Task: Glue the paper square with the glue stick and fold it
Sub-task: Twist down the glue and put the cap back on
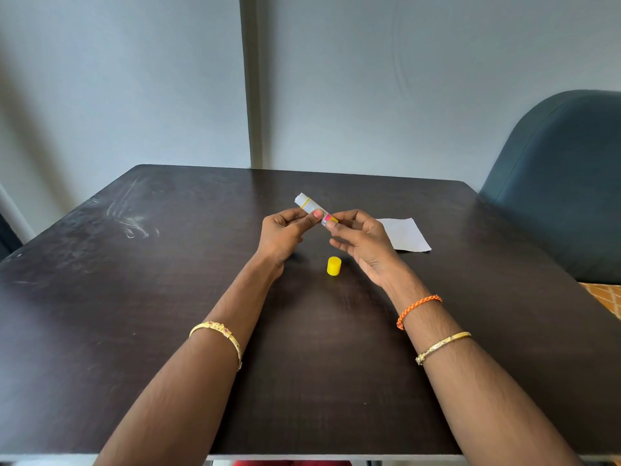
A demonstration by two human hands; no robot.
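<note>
**Glue stick held uncapped between both hands, paper waiting to the right**

The left hand (282, 235) pinches the glue stick (314, 209) round its middle, thumb on the near side and fingers curled behind; the right hand (361, 238) pinches the stick's near, coloured end between thumb and forefinger, its other fingers loosely spread below; the stick lies tilted above the table, its white open end pointing up and away to the left; just beneath the hands the yellow cap (334, 266) stands upright on the dark table (134, 297), apart from both palms; the paper square (405, 234) lies flat just beyond the right hand, partly hidden by its knuckles; a gold bangle (218, 334) circles the left forearm; an orange braided band (416, 309) and a second gold bangle (442, 346) circle the right; a blue-grey chair (564, 183) stands at the table's far right corner; pale scuff marks (131, 216) streak the far left of the tabletop.
</note>
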